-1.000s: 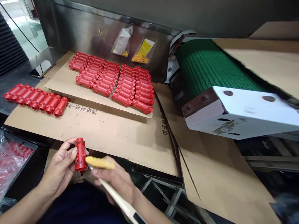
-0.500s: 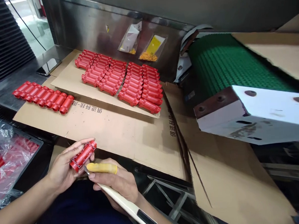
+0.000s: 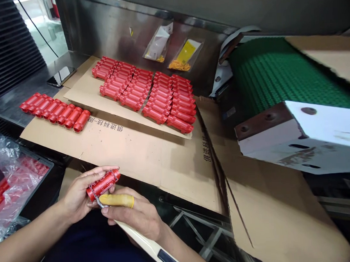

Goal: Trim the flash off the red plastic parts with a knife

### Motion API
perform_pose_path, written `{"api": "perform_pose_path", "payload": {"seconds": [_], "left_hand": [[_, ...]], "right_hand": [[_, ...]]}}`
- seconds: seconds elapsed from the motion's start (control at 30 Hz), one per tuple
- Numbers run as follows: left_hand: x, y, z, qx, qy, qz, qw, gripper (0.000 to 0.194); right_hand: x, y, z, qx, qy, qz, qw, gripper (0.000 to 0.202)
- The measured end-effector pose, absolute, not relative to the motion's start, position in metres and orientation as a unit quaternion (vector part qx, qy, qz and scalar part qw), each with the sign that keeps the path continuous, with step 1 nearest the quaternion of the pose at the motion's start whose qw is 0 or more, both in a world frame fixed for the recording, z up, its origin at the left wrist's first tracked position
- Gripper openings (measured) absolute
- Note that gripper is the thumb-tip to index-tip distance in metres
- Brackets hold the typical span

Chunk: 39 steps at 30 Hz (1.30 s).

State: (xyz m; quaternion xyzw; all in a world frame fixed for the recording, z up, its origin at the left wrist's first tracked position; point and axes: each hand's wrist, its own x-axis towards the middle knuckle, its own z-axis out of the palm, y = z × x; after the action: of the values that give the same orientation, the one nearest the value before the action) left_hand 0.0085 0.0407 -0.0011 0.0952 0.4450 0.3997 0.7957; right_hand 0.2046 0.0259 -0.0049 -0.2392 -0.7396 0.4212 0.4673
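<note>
My left hand (image 3: pixel 75 195) is closed around a red ribbed cylinder (image 3: pixel 104 184) with pale line markings on its side, tilted up to the right. In my right hand (image 3: pixel 138 213) is a cream-handled tool (image 3: pixel 142 238) with a dark panel near its lower end. A yellow finger cover (image 3: pixel 117 200) sits on one finger of that hand. The tool's metal tip (image 3: pixel 99 201) is at the lower left end of the cylinder, seemingly touching it. Beyond my hands, a row of red cylinders (image 3: pixel 56 110) lies on the left, and several columns of red cylinders (image 3: pixel 145 91) lie on a cardboard sheet (image 3: pixel 85 90).
A green conveyor belt (image 3: pixel 274 75) with a white metal end (image 3: pixel 324 135) juts in at the right. Two plastic bags (image 3: pixel 185 55) rest at the back. A phone (image 3: pixel 61 76) lies at the back left. A plastic-lined bin (image 3: pixel 45 173) stands at the lower left.
The view has shifted slightly, so the table items appear farther right. The tool tip has moved closer to the cylinder's lower left end. Both hands keep their holds.
</note>
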Motion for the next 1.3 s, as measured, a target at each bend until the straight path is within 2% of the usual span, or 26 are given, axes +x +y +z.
{"api": "perform_pose_path", "payload": {"seconds": [0.27,0.4,0.47,0.6,0.7,0.93,1.3], "left_hand": [[0.009,0.039,-0.001,0.113,0.442,0.402,0.794,0.037],[0.01,0.037,0.0,0.157,0.419,0.464,0.765,0.038],[0.011,0.035,0.0,0.198,0.411,0.514,0.726,0.041],[0.011,0.031,0.002,0.268,0.419,0.591,0.635,0.044],[0.011,0.029,0.002,0.295,0.437,0.604,0.597,0.04],[0.01,0.03,0.001,0.308,0.449,0.604,0.582,0.04],[0.009,0.027,-0.001,0.332,0.464,0.618,0.541,0.029]], "right_hand": [[0.208,0.028,-0.007,-0.191,-0.797,0.328,0.469,0.023],[0.214,0.02,-0.011,-0.314,-0.658,0.381,0.569,0.021],[0.216,0.015,-0.013,-0.381,-0.6,0.39,0.585,0.019],[0.214,0.012,-0.017,-0.433,-0.618,0.326,0.569,0.02],[0.21,0.012,-0.017,-0.42,-0.646,0.297,0.564,0.024],[0.206,0.018,-0.015,-0.381,-0.661,0.308,0.569,0.029],[0.198,0.018,-0.017,-0.333,-0.719,0.281,0.542,0.041]]}}
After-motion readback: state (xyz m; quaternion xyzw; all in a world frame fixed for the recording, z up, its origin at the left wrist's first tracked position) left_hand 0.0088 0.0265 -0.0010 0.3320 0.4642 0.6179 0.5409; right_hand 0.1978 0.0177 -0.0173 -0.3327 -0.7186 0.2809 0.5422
